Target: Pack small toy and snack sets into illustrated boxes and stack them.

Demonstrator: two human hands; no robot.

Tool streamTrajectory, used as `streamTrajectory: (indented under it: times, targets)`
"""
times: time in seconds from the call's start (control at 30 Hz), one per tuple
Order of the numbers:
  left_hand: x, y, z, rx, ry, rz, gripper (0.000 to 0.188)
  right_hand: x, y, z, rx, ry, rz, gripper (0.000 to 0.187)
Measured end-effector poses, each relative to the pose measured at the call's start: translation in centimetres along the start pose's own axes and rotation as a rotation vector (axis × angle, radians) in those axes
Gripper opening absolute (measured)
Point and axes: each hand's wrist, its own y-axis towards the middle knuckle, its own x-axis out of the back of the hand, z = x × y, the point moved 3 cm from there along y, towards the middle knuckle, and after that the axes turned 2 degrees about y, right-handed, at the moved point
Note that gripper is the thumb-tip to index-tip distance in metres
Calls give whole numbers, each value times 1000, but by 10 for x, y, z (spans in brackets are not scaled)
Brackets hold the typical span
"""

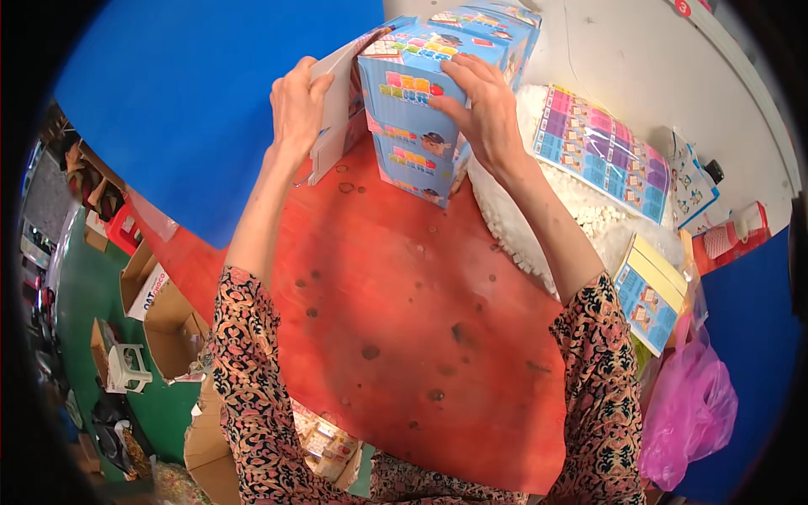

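Observation:
Flat pieces of cardboard (335, 101), pale on the side facing me, stand on edge at the left of a stack of blue printed boxes. My left hand (296, 109) is closed around their outer edge. The upper blue box (404, 93) sits on a lower blue box (417, 164), both at the far side of the red table surface. Resting on the upper box's near right corner is my right hand (484, 105), with the fingers stretched over its top and the thumb against its front. More blue boxes (497, 21) stand behind.
Right of the stack, a large clear bag of white pieces (513, 202) lies under a colourful printed sheet (602, 151). A pink plastic bag (690, 404) hangs at the right edge. Open cartons (172, 328) and a white stool (128, 368) stand on the green floor at left.

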Motion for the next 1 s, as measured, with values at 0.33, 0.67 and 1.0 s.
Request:
streamTrajectory:
  times: [0.33, 0.67, 1.0]
  targets:
    - [0, 8, 12, 77, -34, -16, 21, -2, -1, -3, 8, 4, 17, 39]
    - [1, 6, 12, 58, 51, -50, 26, 3, -4, -4, -71, 17, 17, 42]
    - [33, -7, 32, 54, -73, -59, 16, 0, -4, 0, -119, 22, -4, 41]
